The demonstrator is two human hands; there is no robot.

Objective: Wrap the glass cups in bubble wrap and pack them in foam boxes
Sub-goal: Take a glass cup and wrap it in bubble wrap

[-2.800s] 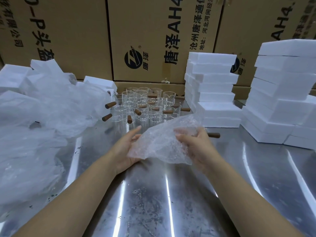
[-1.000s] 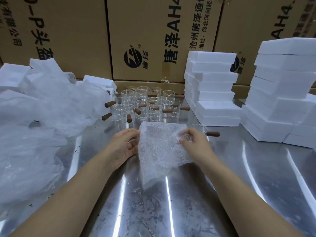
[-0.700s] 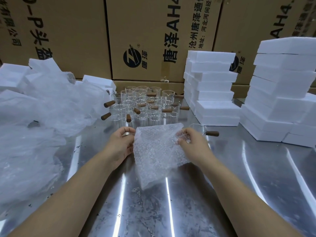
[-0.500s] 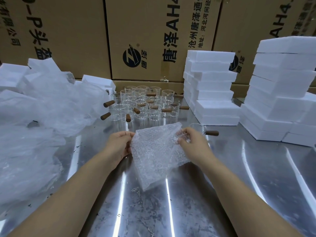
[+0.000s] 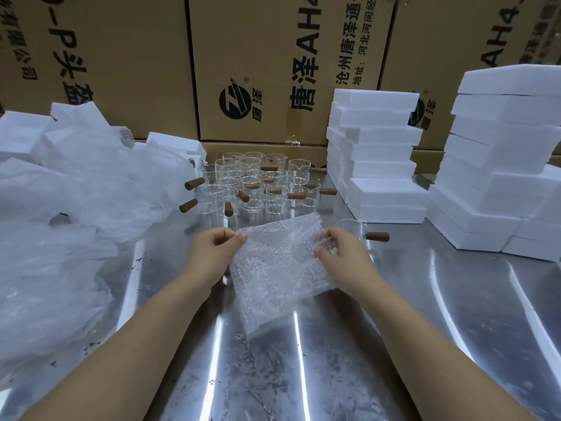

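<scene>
A sheet of bubble wrap (image 5: 273, 268) hangs between my hands above the steel table (image 5: 425, 329). My left hand (image 5: 209, 253) pinches its upper left corner. My right hand (image 5: 343, 253) grips its upper right edge. Just behind my right hand stands a single glass cup (image 5: 352, 227) with a brown wooden handle pointing right. Several more glass cups (image 5: 255, 189) with wooden handles stand grouped further back. White foam boxes (image 5: 376, 153) are stacked at the back right, and a taller stack of foam boxes (image 5: 501, 165) rises at the far right.
A large heap of clear plastic and bubble wrap (image 5: 69, 223) covers the left side of the table, with foam pieces (image 5: 24, 129) behind it. Brown cardboard cartons (image 5: 258, 62) form a wall along the back.
The crumpled bubble wrap has been spread into a flat hanging sheet. My hands have shifted to its upper corners, and the single cup behind my right hand has come into view.
</scene>
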